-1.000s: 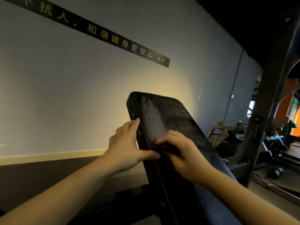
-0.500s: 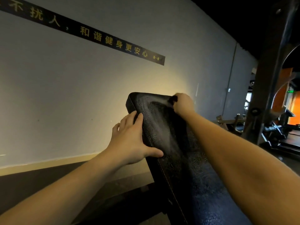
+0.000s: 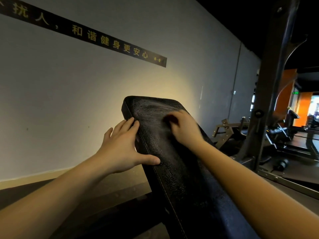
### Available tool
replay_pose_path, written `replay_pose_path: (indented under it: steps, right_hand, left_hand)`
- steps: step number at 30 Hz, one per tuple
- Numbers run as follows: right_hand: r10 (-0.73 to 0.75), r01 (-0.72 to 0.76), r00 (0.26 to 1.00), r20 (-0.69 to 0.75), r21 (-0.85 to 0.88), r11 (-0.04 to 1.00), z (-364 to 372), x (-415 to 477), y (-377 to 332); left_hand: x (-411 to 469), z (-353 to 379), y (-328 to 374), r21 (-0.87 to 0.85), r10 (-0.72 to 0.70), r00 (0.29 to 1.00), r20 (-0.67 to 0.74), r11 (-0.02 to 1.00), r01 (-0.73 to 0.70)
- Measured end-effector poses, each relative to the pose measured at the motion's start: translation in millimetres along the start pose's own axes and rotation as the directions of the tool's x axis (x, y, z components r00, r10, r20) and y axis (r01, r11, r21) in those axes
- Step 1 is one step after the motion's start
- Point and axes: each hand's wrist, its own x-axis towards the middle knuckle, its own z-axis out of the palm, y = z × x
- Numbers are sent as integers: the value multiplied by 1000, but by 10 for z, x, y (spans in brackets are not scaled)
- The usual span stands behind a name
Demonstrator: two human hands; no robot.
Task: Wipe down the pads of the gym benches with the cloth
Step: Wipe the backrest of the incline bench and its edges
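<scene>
While my flat-fingered left hand [image 3: 120,149] braces the pad [image 3: 172,169], my right hand [image 3: 184,130] — curled round the cloth [image 3: 170,119] — wipes its top; next, firm strokes lower.

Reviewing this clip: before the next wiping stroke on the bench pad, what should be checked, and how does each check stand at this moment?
1. Pad steadied: ok. The left hand rests against the left edge of the bench pad, fingers straight, thumb on its face.
2. Cloth in grip: ok. The right hand curls over the cloth near the pad's top.
3. Cloth flat on the pad: cannot tell, because the hand is blurred.
4. Top area covered: ok. Wipe streaks show there.
5. Lower pad wiped: cannot tell, because it is too dark.
</scene>
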Motion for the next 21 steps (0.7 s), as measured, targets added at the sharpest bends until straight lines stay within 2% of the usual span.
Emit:
replay_pose_path:
  steps: [2,3,4,5,7,9,10,11,13,15,16,19,21]
  right_hand:
    - [327,-327,945,-13,-48,944,-245,-108,551]
    - [402,-403,915,-24,-47,914,-301,-154,639]
    - [397,-398,917,-38,-60,915,-268,-208,560]
    - [314,-316,948,-53,-39,948,-167,-274,356]
    - [10,-6,999,-54,82,997,57,-490,-187]
    - [-276,269,961,11,182,946,95,-741,-504]
    - [-333,319,942,35,210,924,19,-786,-466]
    - [-299,283,953,50,208,936,-85,-797,-316]
    - [-26,21,998,59,77,997,-310,-772,154]
    - [284,-280,957,52,-67,958,-519,-778,586]
    - [355,-351,935,22,-111,930,-594,-791,705]
    - [342,-363,918,-202,-77,929,-641,-827,720]
    - [312,-322,922,-228,-8,947,-570,-916,519]
  left_hand:
    - [3,10,6,-18,4,1000,1,1000,-4]
    - [7,6,14,-17,4,1000,3,1000,-4]
    - [9,0,15,-13,1,1000,6,1000,-1]
    - [10,-6,12,-9,-4,1000,6,1000,4]
    - [5,-14,8,7,-8,1000,6,1000,8]
    - [2,-32,3,18,-10,1000,10,1000,9]
    - [-1,-44,6,15,-13,1000,22,1000,13]
    - [-4,-52,8,14,-16,999,34,1000,15]
    - [3,-69,19,23,-25,999,46,999,24]
    - [-1,-87,55,32,-31,998,55,999,30]
    - [-11,-89,74,36,-35,998,52,999,34]
    - [-45,-102,124,28,-63,997,38,998,62]
    - [-80,-121,165,15,-85,996,31,996,85]
